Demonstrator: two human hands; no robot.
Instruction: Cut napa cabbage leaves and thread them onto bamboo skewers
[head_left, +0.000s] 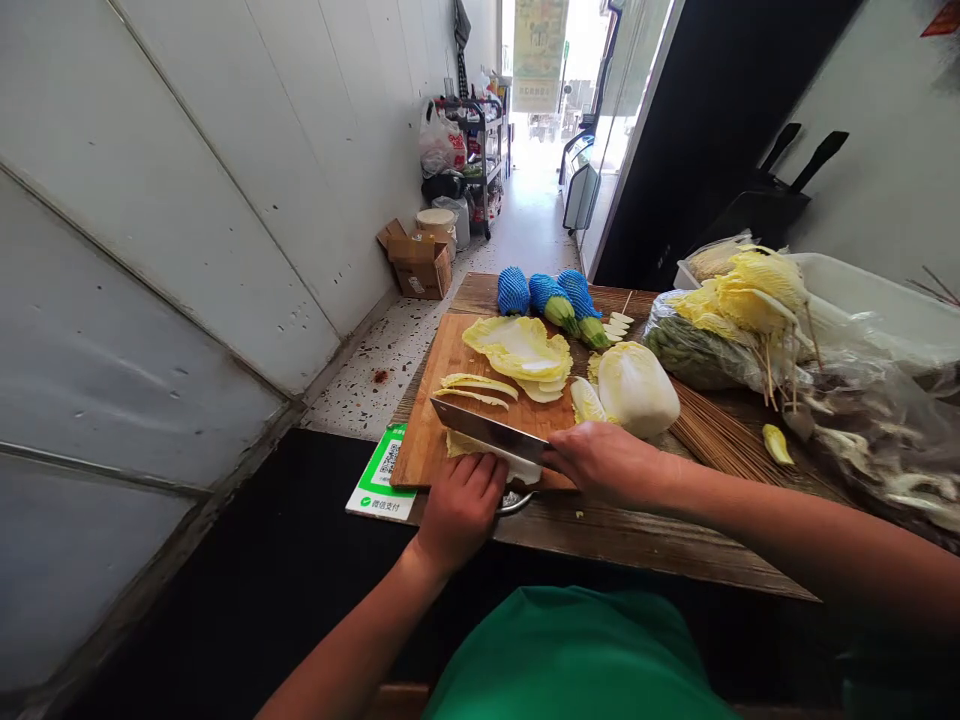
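My right hand [600, 458] grips the handle of a broad kitchen knife [491, 430], its blade slanting over the wooden cutting board [427, 440]. Beneath the blade lies a napa cabbage leaf [527, 472], pinned near the board's front edge by the curled fingers of my left hand [465, 500]. Part of this leaf is hidden by the knife and fingers. Just beyond the blade are narrow cut cabbage strips [480, 383]. Farther back rest larger, overlapping cabbage leaves [517, 348]. The pale head of napa cabbage [637, 390] sits at the board's right side.
Several zucchini in blue foam nets [551, 295] lie behind the board. To the right are bamboo skewers [724, 430], skewered yellow leaves [750, 290] and plastic bags [885, 430]. A QR-code card [386, 480] juts out at the table's left edge. A cardboard box [420, 265] stands on the floor.
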